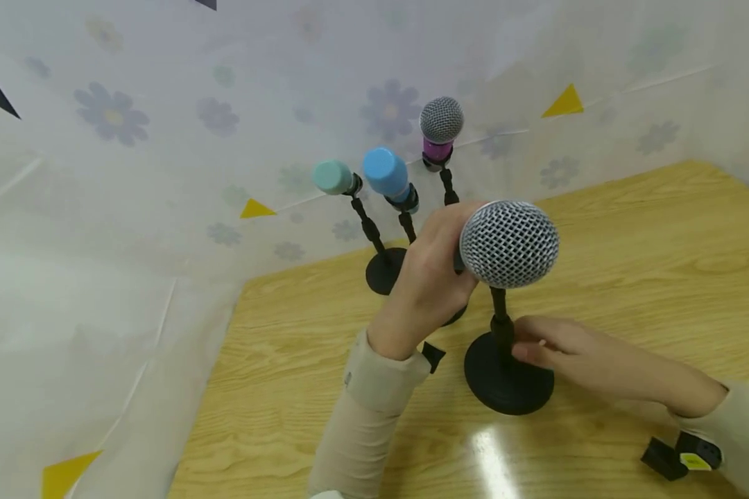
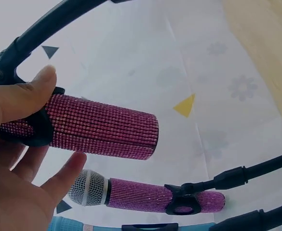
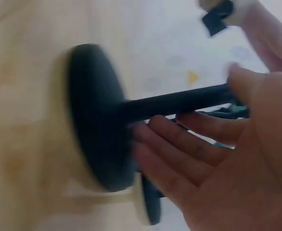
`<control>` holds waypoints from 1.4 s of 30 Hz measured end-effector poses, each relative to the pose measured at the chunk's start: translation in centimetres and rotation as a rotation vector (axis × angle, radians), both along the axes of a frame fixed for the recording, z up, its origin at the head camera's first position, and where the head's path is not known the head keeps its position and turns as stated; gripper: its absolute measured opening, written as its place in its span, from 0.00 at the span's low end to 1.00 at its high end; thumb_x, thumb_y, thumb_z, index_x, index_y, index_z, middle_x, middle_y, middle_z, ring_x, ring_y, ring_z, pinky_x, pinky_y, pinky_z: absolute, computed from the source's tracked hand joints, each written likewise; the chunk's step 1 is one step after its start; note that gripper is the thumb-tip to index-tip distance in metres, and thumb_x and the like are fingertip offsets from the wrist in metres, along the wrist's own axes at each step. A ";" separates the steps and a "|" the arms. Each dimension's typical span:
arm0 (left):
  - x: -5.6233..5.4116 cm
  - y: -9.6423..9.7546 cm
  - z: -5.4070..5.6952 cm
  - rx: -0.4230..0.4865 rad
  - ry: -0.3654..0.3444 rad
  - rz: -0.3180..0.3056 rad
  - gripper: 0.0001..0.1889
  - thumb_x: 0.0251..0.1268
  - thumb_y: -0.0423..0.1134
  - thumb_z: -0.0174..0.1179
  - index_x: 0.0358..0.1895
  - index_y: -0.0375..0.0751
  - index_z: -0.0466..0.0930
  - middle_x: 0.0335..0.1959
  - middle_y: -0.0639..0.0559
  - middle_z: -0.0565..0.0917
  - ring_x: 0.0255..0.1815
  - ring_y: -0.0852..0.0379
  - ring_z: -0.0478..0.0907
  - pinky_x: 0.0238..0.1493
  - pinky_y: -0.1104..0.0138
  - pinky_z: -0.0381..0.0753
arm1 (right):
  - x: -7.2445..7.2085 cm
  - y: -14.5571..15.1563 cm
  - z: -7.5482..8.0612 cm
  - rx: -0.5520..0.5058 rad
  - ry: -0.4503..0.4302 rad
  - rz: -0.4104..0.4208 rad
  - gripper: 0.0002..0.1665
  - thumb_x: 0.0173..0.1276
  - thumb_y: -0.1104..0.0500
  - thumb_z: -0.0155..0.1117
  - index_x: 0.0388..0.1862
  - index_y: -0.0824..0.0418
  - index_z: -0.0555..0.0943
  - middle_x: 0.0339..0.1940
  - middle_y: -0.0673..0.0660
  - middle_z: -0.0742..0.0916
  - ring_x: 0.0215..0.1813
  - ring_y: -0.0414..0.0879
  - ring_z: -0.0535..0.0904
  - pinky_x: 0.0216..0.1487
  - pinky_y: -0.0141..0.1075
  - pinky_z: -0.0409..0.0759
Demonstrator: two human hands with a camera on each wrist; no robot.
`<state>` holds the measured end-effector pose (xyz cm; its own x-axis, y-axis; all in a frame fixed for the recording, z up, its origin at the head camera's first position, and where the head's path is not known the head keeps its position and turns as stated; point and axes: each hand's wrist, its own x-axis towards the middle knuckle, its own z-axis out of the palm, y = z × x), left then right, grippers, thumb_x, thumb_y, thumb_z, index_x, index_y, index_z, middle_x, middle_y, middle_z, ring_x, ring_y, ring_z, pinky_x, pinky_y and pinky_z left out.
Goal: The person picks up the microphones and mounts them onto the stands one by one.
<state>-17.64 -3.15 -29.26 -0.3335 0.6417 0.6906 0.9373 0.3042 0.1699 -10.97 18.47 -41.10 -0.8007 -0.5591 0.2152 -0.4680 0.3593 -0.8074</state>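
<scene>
In the head view, a microphone (image 1: 510, 244) with a silver mesh head rises close to the camera on a black desk stand (image 1: 505, 388). My left hand (image 1: 421, 277) grips it from the left. The left wrist view shows its pink, rhinestone-studded handle (image 2: 104, 127), with thumb and fingers around it at the black clip (image 2: 43, 127). Low on the right, my right hand (image 1: 574, 353) holds the stand's pole. In the right wrist view the thumb lies on one side of the pole (image 3: 179, 103), the fingers on the other; the base (image 3: 95, 120) is blurred.
Behind the left hand stand three more microphones on black stands: a mint one (image 1: 333, 177), a blue one (image 1: 385, 172) and a purple one with a mesh head (image 1: 442, 120). The wood-grain table (image 1: 274, 374) ends at a flower-patterned white sheet (image 1: 162, 208).
</scene>
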 end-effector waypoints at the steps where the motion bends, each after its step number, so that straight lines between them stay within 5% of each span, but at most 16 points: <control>1: 0.0 0.0 -0.1 -0.003 -0.001 -0.005 0.25 0.68 0.28 0.60 0.66 0.30 0.67 0.65 0.38 0.75 0.69 0.47 0.71 0.79 0.69 0.63 | 0.1 0.0 -0.7 0.026 0.055 0.010 0.07 0.79 0.59 0.55 0.53 0.55 0.76 0.44 0.47 0.86 0.45 0.32 0.81 0.43 0.32 0.85; 4: 0.3 -0.2 -0.6 -0.011 -0.015 0.003 0.28 0.70 0.28 0.58 0.71 0.30 0.62 0.69 0.38 0.71 0.72 0.48 0.68 0.80 0.68 0.62 | 0.6 -0.3 -2.3 0.087 0.223 -0.012 0.11 0.72 0.59 0.66 0.50 0.52 0.78 0.45 0.42 0.85 0.45 0.30 0.81 0.42 0.31 0.85; 7: 0.7 -0.9 -1.2 -0.026 -0.064 0.052 0.31 0.71 0.28 0.57 0.75 0.31 0.58 0.73 0.39 0.68 0.75 0.49 0.66 0.81 0.67 0.60 | 0.8 -0.6 -3.0 0.168 0.317 -0.061 0.15 0.68 0.57 0.71 0.52 0.56 0.81 0.50 0.47 0.83 0.50 0.40 0.82 0.46 0.37 0.86; 11: 1.4 -2.1 -2.7 -0.067 -0.193 0.118 0.33 0.73 0.31 0.58 0.77 0.34 0.56 0.73 0.41 0.68 0.76 0.51 0.66 0.78 0.66 0.66 | 1.3 -1.0 -3.5 0.301 0.298 -0.074 0.26 0.65 0.57 0.73 0.58 0.69 0.81 0.63 0.64 0.80 0.61 0.60 0.81 0.55 0.52 0.84; 13: 1.7 -2.6 -3.6 -0.107 -0.302 0.104 0.31 0.74 0.33 0.58 0.76 0.36 0.59 0.71 0.43 0.71 0.72 0.52 0.71 0.72 0.67 0.73 | 1.6 -1.1 -3.7 0.343 0.287 -0.068 0.29 0.64 0.58 0.73 0.60 0.72 0.79 0.67 0.69 0.77 0.63 0.66 0.79 0.57 0.56 0.82; 19: 2.0 -2.6 -5.1 -0.282 -0.687 -0.150 0.18 0.79 0.32 0.51 0.66 0.36 0.73 0.61 0.45 0.82 0.60 0.55 0.82 0.60 0.75 0.80 | 2.1 -0.8 -3.7 0.418 0.310 -0.059 0.32 0.64 0.56 0.73 0.63 0.72 0.77 0.70 0.70 0.75 0.65 0.66 0.79 0.57 0.55 0.83; 25: 1.7 -1.6 -5.9 -0.212 -0.874 -0.332 0.18 0.80 0.32 0.48 0.67 0.35 0.72 0.66 0.42 0.79 0.69 0.56 0.76 0.67 0.71 0.77 | 2.1 -0.4 -3.4 0.420 0.351 -0.034 0.34 0.65 0.54 0.72 0.65 0.70 0.76 0.71 0.68 0.74 0.65 0.64 0.79 0.57 0.55 0.83; 32: 1.9 -0.5 -6.6 -0.064 -0.877 -0.374 0.15 0.79 0.28 0.47 0.60 0.29 0.76 0.59 0.36 0.83 0.66 0.51 0.79 0.68 0.70 0.77 | 2.2 -0.2 -3.2 0.429 0.328 -0.028 0.33 0.66 0.53 0.72 0.63 0.70 0.76 0.69 0.67 0.76 0.64 0.63 0.80 0.56 0.54 0.84; 42: 2.5 0.0 -7.3 0.102 -0.840 -0.305 0.10 0.75 0.31 0.55 0.49 0.32 0.84 0.46 0.37 0.88 0.53 0.68 0.84 0.58 0.68 0.84 | 2.4 -0.3 -3.0 0.449 0.261 -0.049 0.32 0.67 0.52 0.71 0.64 0.70 0.76 0.70 0.67 0.76 0.65 0.63 0.79 0.58 0.54 0.83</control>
